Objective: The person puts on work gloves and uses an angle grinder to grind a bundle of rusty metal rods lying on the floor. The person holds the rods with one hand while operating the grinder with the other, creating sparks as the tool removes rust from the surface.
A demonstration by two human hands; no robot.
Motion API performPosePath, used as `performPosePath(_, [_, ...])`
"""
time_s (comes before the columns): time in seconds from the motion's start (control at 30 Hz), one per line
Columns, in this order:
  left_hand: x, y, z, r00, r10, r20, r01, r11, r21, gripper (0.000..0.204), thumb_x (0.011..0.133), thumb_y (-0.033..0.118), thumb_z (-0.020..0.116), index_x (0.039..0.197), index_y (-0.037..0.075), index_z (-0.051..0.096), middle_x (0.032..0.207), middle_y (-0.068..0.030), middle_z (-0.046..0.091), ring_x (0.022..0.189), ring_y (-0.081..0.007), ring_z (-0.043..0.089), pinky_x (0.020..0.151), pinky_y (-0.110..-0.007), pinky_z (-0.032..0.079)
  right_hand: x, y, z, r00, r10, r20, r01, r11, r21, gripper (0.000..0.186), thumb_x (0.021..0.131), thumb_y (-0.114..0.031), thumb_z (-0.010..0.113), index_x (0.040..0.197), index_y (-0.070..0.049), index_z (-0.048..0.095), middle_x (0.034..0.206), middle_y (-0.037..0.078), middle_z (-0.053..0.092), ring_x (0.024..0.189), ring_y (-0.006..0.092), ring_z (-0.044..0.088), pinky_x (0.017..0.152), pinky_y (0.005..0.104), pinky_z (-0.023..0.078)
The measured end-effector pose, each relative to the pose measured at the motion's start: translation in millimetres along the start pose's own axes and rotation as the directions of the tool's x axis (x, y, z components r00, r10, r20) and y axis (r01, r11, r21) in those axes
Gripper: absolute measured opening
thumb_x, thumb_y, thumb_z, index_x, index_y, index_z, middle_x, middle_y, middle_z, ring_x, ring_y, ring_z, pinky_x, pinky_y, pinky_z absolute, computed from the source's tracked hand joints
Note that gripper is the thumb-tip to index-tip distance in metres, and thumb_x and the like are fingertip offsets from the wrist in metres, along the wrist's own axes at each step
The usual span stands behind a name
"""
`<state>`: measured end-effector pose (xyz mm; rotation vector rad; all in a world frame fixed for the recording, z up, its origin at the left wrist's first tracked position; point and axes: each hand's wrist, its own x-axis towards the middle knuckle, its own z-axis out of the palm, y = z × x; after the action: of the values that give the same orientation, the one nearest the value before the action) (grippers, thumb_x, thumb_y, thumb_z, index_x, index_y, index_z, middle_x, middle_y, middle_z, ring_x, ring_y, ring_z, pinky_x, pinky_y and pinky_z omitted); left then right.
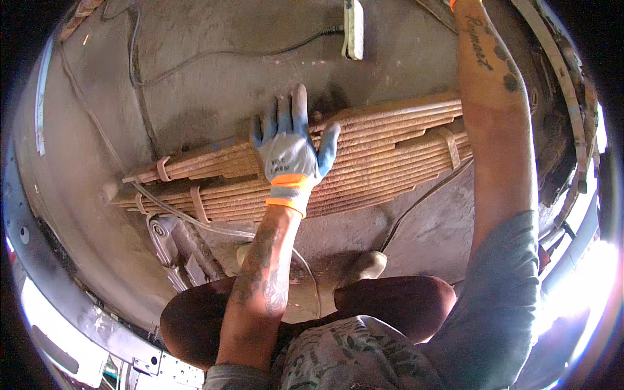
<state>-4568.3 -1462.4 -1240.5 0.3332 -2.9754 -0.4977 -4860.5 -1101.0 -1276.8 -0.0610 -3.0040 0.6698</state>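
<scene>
Left hand is lying palm-down, fingers spreading apart and clamping nothing, over two rusty leaf-spring packs spanning mid-frame. Right arm is extending past the upper-right edge; its hand's state cannot be told. Progress, judged: packs are sitting assembled, clips holding; work remaining unknown. Stained concrete floor is supporting everything; bright light is glaring at lower right.

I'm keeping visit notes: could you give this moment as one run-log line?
left hand: gloved, open, over rusty leaf springs | right hand: beyond picture's top edge | nearby: white corded strip
</scene>
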Motion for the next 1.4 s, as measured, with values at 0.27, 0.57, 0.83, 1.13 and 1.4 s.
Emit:
performPosePath(0.27, [-7.0,-3.1,-1.8,1.000,-0.022,-0.001,0.022,0.999,0.031,0.079,0.098,0.063,0.058,0.159,0.015,0.048,0.137,-0.0232,0.067,0.125,-0.0430,0.062,0.111,-0.060,0.040,-122.5,38.8,-42.9,0.997,0.073,0.009,-0.073,0.986,0.148,0.029,0.104,-0.020,0.062,0.131,-0.010,0.065,0.125,0.010,0.071,0.120,0.0238,0.065,0.102,0.0371,0.048])
performPosePath(0.57, [2.1,-86.5,-55.0,0.949,-0.001,0.315,0.315,-0.032,-0.949,0.103,0.090,0.088,0.045,0.164,0.017,0.041,0.173,-0.0223,0.028,0.161,-0.0420,0.023,0.131,-0.062,0.010,-178.2,75.2,-79.5,0.992,0.102,-0.074,-0.079,0.962,0.263,0.036,0.105,-0.018,0.063,0.139,-0.009,0.064,0.136,0.010,0.069,0.131,0.0237,0.060,0.112,0.0350,0.044])
performPosePath(0.83, [-13.7,-64.6,-220.8,0.930,0.133,0.344,0.367,-0.416,-0.832,0.097,0.091,0.078,0.055,0.160,0.012,0.044,0.163,-0.0241,0.044,0.149,-0.0466,0.042,0.124,-0.064,0.030,-125.9,49.1,-199.6,0.798,-0.585,-0.148,0.138,-0.062,0.989,0.042,0.105,-0.016,0.064,0.146,-0.008,0.063,0.145,0.010,0.067,0.141,0.0236,0.056,0.122,0.0331,0.041])
performPosePath(1.13, [-13.8,-15.6,-343.9,0.953,-0.137,0.272,0.265,0.813,-0.518,0.052,0.096,0.054,0.072,0.089,0.003,0.078,0.070,-0.0030,0.065,0.055,-0.0105,0.051,0.055,-0.031,0.041,-285.3,-109.6,-257.2,0.981,-0.070,-0.181,0.193,0.260,0.946,0.026,0.109,-0.023,0.060,0.125,-0.004,0.070,0.088,-0.004,0.059,0.074,0.0063,0.049,0.065,0.0241,0.037])
performPosePath(1.4, [-93.8,168.1,-291.8,0.886,0.079,0.456,0.350,0.531,-0.772,0.056,0.101,0.060,0.065,0.114,0.007,0.076,0.095,-0.0039,0.072,0.085,-0.0085,0.065,0.081,-0.029,0.051,-391.3,-201.1,-243.5,0.997,-0.076,-0.016,0.058,0.598,0.799,0.037,0.093,-0.034,0.074,0.093,0.002,0.068,0.078,0.020,0.068,0.068,0.0368,0.067,0.066,0.0475,0.053])
